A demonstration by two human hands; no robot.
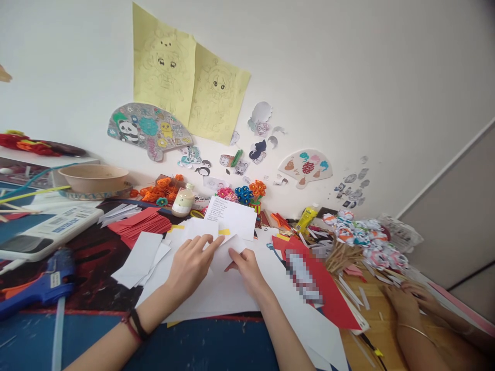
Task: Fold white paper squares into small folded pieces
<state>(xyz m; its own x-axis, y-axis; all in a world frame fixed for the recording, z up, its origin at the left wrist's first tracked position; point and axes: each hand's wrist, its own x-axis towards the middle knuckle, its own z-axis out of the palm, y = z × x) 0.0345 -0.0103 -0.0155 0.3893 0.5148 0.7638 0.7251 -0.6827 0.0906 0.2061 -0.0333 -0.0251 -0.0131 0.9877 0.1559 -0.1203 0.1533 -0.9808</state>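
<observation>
White paper (224, 257) lies mid-table on a loose sheet stack (216, 299). Left hand (191, 265) presses it flat, fingers spread; right hand (245, 268) pinches its near edge. Risk: the stack may slide under the pressure, skewing any crease.

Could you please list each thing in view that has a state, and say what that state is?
Left hand: flat, pressing the small white paper sheet.
Right hand: fingertips pinching the sheet's edge.
Small white paper sheet: partly folded on the white paper pile.
Blue plastic glue gun: lying on its side, untouched.
Small capped glass bottle: upright, closed.
Yellow glue bottle: tilted, capped.
Beige bowl: upright.
</observation>
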